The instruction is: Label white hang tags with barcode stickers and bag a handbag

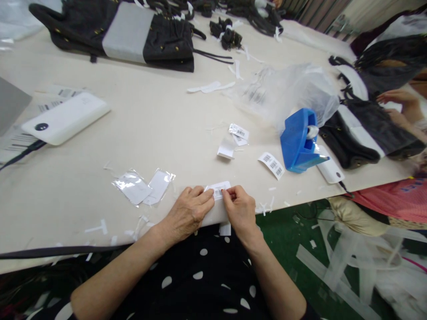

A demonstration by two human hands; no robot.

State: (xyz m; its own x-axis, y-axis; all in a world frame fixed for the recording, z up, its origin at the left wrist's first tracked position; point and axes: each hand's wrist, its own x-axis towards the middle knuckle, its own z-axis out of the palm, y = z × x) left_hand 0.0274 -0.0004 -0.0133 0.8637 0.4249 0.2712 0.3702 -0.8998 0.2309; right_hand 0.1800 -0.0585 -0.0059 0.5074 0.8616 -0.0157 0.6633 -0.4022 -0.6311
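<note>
Both my hands rest at the near edge of the white table [150, 115]. My left hand [188, 209] and my right hand [238, 206] pinch a small white barcode label [218, 190] between their fingertips, fingers closed on it from either side. Just left of my hands lie two clear plastic sleeves [143, 186] with white cards inside. More barcode labels lie to the right: one [271, 164] by the blue tape dispenser [298, 142], others [238, 133] further up. A folded white tag [226, 150] sits between them.
A white power bank [66, 118] with a cable lies at left. Black bags [133, 33] are stacked at the far side. A crumpled clear plastic bag [283, 91] sits behind the dispenser. Another person's hand [396, 100] and a black bag [363, 131] are at right. Paper scraps litter the table.
</note>
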